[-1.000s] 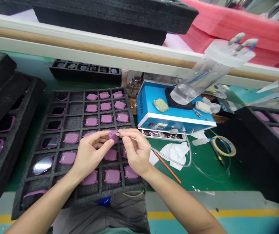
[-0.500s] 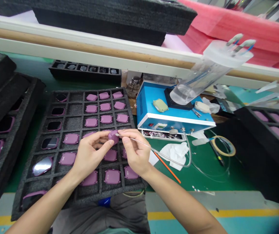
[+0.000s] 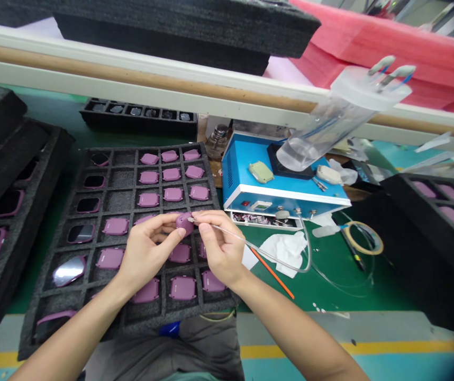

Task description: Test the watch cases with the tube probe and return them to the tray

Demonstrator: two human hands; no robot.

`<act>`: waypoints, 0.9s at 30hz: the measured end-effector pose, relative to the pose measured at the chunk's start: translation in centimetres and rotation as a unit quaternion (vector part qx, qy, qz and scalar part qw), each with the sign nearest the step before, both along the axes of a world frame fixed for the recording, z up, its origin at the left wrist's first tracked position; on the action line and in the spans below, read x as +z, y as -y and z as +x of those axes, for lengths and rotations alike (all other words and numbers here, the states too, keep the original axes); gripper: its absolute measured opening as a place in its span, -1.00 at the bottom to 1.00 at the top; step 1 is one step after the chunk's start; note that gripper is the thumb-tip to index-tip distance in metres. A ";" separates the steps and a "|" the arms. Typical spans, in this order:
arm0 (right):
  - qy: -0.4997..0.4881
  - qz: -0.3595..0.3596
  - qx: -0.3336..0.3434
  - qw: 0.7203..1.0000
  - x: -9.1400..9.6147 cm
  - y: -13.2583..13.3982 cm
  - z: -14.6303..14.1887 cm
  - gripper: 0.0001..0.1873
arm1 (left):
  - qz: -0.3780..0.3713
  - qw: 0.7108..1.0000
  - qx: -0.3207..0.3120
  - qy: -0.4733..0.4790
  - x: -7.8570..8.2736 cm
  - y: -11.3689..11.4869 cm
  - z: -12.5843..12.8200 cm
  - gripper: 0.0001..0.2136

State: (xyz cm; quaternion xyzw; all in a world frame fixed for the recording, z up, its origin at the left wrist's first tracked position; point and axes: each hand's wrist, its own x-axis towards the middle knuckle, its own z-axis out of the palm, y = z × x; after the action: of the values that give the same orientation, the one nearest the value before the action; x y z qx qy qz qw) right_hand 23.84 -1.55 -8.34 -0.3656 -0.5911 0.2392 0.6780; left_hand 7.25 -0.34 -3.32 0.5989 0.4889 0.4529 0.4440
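My left hand (image 3: 147, 253) pinches a small purple watch case (image 3: 184, 223) between thumb and fingers, above the black foam tray (image 3: 126, 209). My right hand (image 3: 219, 248) is closed on a thin clear tube (image 3: 274, 259) whose tip touches the case's right side. The tube runs right across the green mat to the blue machine (image 3: 278, 182). The tray's cells hold several purple cases, some face down, some showing dark screens.
More black foam trays stand at the left (image 3: 0, 201), back (image 3: 137, 116) and right (image 3: 441, 211). A clear cylinder (image 3: 330, 121) leans over the blue machine. White tissue (image 3: 286, 248), an orange stick (image 3: 272, 272) and a tape ring (image 3: 364, 238) lie on the mat.
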 end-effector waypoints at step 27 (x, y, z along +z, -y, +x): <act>-0.048 -0.018 -0.015 0.999 -0.7 1.5 -0.3 -0.89 | 0.130 0.836 0.003 -0.533 4.7 -4.2 -7.5 -0.62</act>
State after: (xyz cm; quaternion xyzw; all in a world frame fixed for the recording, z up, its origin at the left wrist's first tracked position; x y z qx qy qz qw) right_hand 23.51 -3.02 -9.05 -0.3747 -0.5479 0.2564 0.7026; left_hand -0.21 3.89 1.41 0.7985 0.5881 0.1249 0.0314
